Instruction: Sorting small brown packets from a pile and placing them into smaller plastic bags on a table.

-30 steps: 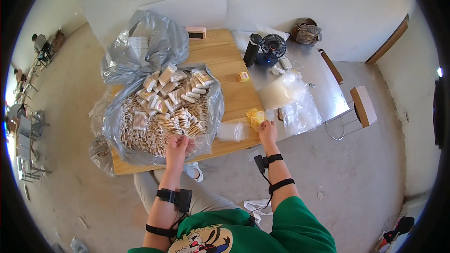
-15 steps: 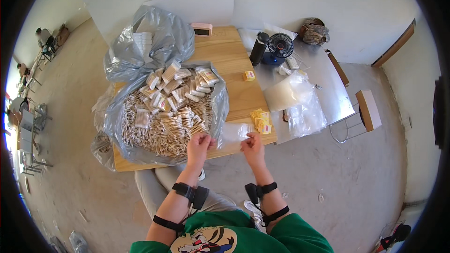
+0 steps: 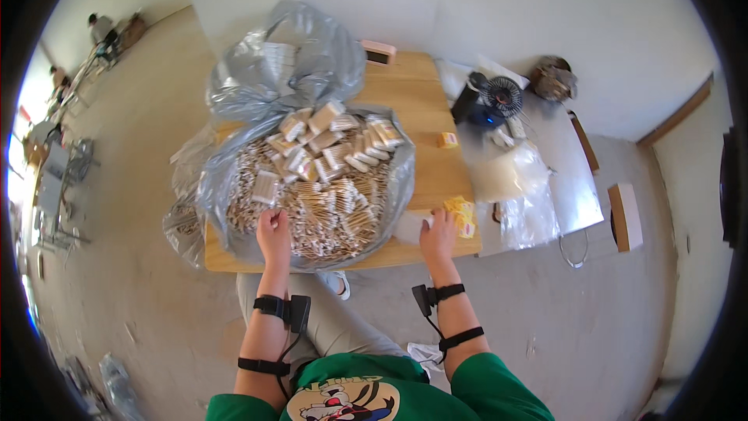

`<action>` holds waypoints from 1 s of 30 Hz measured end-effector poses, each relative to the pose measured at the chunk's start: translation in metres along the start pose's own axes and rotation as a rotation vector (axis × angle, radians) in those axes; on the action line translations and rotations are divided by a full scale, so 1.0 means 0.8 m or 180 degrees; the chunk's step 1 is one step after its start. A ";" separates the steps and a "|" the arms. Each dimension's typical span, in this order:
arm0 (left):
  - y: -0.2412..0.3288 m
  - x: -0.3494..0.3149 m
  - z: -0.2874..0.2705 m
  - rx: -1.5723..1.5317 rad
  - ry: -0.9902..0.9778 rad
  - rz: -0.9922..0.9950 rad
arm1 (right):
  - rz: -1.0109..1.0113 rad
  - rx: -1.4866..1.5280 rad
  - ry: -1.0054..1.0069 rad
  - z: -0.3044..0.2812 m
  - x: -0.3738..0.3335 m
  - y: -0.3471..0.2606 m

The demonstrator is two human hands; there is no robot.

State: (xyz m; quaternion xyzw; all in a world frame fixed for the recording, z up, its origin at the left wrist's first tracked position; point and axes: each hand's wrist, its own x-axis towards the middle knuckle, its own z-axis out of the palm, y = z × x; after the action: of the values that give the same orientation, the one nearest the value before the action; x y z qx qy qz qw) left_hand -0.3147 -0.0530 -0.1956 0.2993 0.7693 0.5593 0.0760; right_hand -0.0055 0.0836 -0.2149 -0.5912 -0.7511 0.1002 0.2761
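Note:
A grey plastic bag (image 3: 401,175) lies spread open on the table, filled with loose cotton swabs (image 3: 323,238). On the heap sit several clear packs of cotton swabs (image 3: 323,117). My left hand (image 3: 273,240) is over the near left part of the swabs, fingers curled; whatever they hold is too small to make out. At the table's near right, my right hand (image 3: 439,238) rests by thin clear plastic bags (image 3: 408,228), thumb apart from the fingers. Its fingertips are close to a pile of yellow cards (image 3: 461,217).
The wooden table (image 3: 432,175) adjoins a metal table (image 3: 573,203) holding a black fan (image 3: 501,97), a dark bottle (image 3: 468,97) and more clear bags (image 3: 530,214). A second grey bag (image 3: 312,62) stands behind the heap. A small yellow box (image 3: 448,140) lies toward the right edge.
My hands have moved apart: the left went left over the swabs, the right slightly right toward the yellow cards. The whole view has shifted, so the table appears farther right.

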 end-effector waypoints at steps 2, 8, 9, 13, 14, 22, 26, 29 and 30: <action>-0.011 0.021 -0.015 0.0528 0.0194 0.0350 | -0.0184 -0.0509 0.0096 -0.017 -0.002 -0.016; -0.016 0.068 -0.027 0.1632 -0.0042 0.0707 | -0.1016 -0.0746 -0.0345 0.015 -0.024 -0.032; -0.014 0.069 -0.025 0.1721 -0.0113 0.0726 | -0.1065 -0.0789 -0.0437 0.019 -0.027 -0.033; -0.010 0.073 -0.023 0.1811 -0.0337 0.0751 | -0.0953 -0.0832 -0.0816 0.031 -0.029 -0.028; -0.010 0.073 -0.023 0.1802 -0.0348 0.0725 | -0.0949 -0.0846 -0.0859 0.031 -0.029 -0.028; -0.014 0.074 -0.024 0.1466 -0.0024 0.0582 | -0.0943 -0.1217 -0.1012 0.045 -0.028 -0.028; -0.003 0.064 -0.028 0.0931 0.0171 0.0275 | -0.0796 -0.1136 -0.1146 0.040 -0.028 -0.029; -0.005 0.061 -0.037 0.0098 0.0270 -0.0074 | -0.0699 -0.0909 -0.0569 0.033 -0.025 -0.017; -0.009 0.060 -0.038 -0.0238 0.0290 -0.0189 | -0.0647 -0.0845 -0.0327 0.030 -0.024 -0.018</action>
State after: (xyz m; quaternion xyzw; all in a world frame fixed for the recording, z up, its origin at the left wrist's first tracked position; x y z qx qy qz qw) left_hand -0.3699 -0.0530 -0.1806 0.2475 0.7591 0.5982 0.0686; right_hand -0.0276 0.0657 -0.2330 -0.5377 -0.8267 0.0017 0.1656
